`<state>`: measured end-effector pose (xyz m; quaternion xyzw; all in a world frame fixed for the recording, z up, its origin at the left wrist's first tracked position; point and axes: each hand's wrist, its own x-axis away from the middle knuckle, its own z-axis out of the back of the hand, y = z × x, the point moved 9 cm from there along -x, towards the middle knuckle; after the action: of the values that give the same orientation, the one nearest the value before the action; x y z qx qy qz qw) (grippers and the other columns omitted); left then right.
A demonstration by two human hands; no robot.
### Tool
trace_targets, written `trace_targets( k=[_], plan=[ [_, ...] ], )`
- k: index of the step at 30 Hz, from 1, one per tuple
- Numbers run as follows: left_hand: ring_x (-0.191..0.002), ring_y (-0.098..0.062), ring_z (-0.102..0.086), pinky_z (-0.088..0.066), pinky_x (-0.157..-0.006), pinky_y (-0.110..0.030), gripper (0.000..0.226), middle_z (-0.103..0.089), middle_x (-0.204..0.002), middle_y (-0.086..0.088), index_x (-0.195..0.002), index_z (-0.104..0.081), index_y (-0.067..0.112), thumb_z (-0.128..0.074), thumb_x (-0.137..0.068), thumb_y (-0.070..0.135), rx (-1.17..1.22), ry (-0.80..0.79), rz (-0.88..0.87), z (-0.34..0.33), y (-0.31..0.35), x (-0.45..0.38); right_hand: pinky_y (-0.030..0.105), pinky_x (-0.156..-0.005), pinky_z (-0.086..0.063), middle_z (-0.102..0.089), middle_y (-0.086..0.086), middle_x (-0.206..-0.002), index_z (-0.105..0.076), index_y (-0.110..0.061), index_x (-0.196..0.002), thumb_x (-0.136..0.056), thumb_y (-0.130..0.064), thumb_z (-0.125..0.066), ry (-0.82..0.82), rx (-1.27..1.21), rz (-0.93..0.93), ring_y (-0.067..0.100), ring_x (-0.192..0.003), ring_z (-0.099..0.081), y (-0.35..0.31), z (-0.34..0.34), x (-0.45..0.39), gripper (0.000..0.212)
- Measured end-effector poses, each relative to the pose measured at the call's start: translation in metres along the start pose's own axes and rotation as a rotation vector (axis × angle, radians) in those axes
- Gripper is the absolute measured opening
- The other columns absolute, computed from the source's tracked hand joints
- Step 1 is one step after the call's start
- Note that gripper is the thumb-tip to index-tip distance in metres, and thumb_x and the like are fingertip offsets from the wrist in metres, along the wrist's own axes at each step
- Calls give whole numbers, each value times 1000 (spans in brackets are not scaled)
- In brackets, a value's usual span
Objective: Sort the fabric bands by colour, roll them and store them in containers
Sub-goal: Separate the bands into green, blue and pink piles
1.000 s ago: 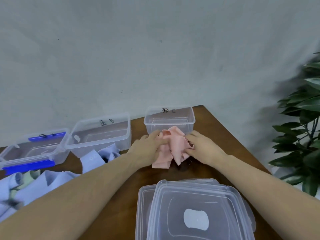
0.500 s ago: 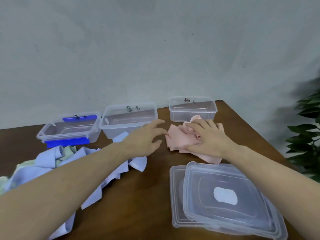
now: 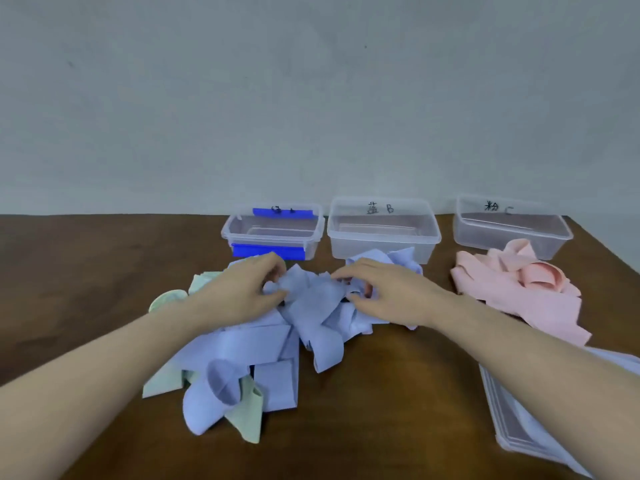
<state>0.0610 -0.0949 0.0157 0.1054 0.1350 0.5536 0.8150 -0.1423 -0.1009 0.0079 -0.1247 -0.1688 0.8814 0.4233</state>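
Three clear plastic boxes stand in a row at the far edge of the table (image 3: 69, 289), each with black handwriting on its far wall. The middle box (image 3: 382, 233) reads a Chinese character followed by "B"; the right box (image 3: 512, 230) reads another character and what looks like "C". The writing on the left box (image 3: 273, 233), the one with blue clips, is too blurred to read. All three look empty.

Both hands rest on the heap of blue bands (image 3: 277, 344). The left hand (image 3: 239, 292) has its fingers curled into the cloth, pinching a fold at the fingertips. The right hand (image 3: 388, 292) lies just beside it, fingers bent over the same heap, tips touching blue cloth; whether it truly grips cannot be told. Green bands (image 3: 244, 414) poke out under the blue ones, nearer than the left wrist. Pink bands (image 3: 519, 292) lie right of the right hand, just in front of the right box. Clear lids (image 3: 512, 420) lie beyond the right forearm.
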Motion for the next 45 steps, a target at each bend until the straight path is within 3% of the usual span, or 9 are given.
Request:
trace_targets(
  k=[6, 13, 20, 26, 30, 33, 39, 43, 45],
  plan=[
    [-129, 3, -34, -37, -98, -29, 79, -38, -140, 30, -141, -39, 48, -49, -71, 85, -231, -161, -47, -4, -55, 57, 25, -87, -44, -49, -26, -120, -49, -41, -139, -96, -38, -59, -110, 17, 152, 2, -103, -52, -78, -42, -43, 45],
    [-69, -13, -57, -44, -61, -30, 12, -61, -72, 12, -80, -69, 23, -67, -86, 33, 125, 174, 77, 30, -74, 76, 23, -80, -48, -51, -19, -108, -44, -35, -129, -84, -49, -75, -157, -240, 66, -4, -85, -50, -109, -77, -74, 56],
    [-73, -1, -56, -42, -66, -10, 16, -67, -91, 9, -92, -68, 29, -75, -85, 16, 670, 331, 205, 50, -62, 64, 21, -72, -35, -48, -5, -84, -59, -9, -79, -92, -29, -70, 217, -352, 113, 9, -81, -45, -114, -44, -80, 26],
    [-87, -6, -68, -55, -82, -30, 40, -61, -117, 15, -118, -58, 34, -76, -83, 43, 886, 187, 268, 34, -42, 47, 27, -61, -36, -45, -1, -74, -48, -9, -82, -90, -6, -60, 354, -713, -223, 10, -65, -40, -47, -5, -52, 15],
    [-81, 11, -61, -43, -58, -9, 20, -62, -113, 13, -109, -61, 29, -69, -91, 32, 698, 136, 233, 24, -29, 40, 24, -61, -38, -45, -1, -79, -40, -18, -89, -91, -8, -58, 535, -753, -415, 12, -66, -45, 13, 25, -23, 20],
    [-99, 8, -58, -46, -71, -12, 17, -60, -112, 20, -104, -61, 36, -70, -90, 30, 562, 95, 161, 13, -24, 33, 19, -65, -45, -56, -3, -97, -48, -28, -117, -92, 3, -52, 611, -705, -386, 12, -74, -54, 36, 47, -4, 40],
    [-111, 6, -49, -36, -87, -6, 35, -54, -117, 25, -110, -56, 44, -75, -85, 30, 276, -72, 25, -5, -12, 28, 30, -74, -43, -55, -11, -105, -57, -39, -92, -86, -16, -54, 211, -3, -295, 14, -97, -54, 54, 16, -10, 24],
    [-103, -4, -52, -38, -76, -9, 46, -51, -115, 17, -127, -53, 38, -69, -89, 19, 157, -86, 135, -5, -29, 30, 37, -92, -31, -46, -22, -117, -56, -50, -111, -77, -44, -49, -197, 205, -228, 12, -112, -38, 47, -40, -11, 35],
    [-88, -8, -56, -40, -65, -12, 43, -54, -101, 15, -120, -54, 41, -60, -91, 10, 177, -68, 217, -2, -36, 32, 38, -97, -23, -43, -21, -129, -56, -49, -121, -74, -58, -43, -167, 239, -239, 12, -120, -30, 41, -35, -13, 49]
  ],
)
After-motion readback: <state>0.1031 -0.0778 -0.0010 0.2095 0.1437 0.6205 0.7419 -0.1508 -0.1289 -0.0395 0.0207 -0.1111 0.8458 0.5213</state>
